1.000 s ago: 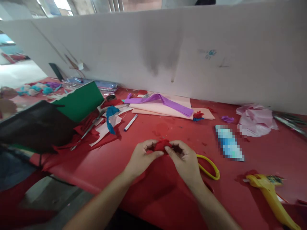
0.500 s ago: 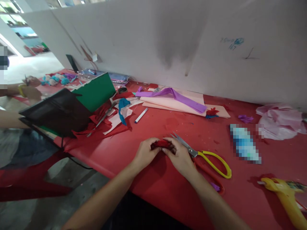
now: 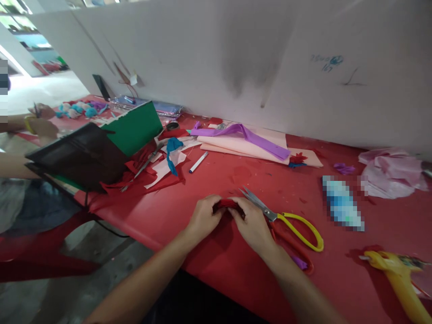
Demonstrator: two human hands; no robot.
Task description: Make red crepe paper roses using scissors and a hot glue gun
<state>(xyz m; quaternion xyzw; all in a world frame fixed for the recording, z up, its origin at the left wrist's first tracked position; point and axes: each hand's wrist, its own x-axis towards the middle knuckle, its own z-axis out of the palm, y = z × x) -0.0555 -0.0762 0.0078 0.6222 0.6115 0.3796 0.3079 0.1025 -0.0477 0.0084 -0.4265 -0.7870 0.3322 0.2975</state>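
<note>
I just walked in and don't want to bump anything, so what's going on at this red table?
Someone's left hand and right hand hold a small red piece between them, partly hidden by the fingers, over the red table. Open scissors lie beside the right hand, with a yellow glue gun farther right. Beyond the hands lies a white marker. At far left, another person's hand is in view.

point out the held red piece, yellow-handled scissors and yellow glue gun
Held red piece (image 3: 228, 204): head view, its exposed middle.
Yellow-handled scissors (image 3: 267, 212): head view, the pivot.
Yellow glue gun (image 3: 392, 264): head view, its body.
</note>
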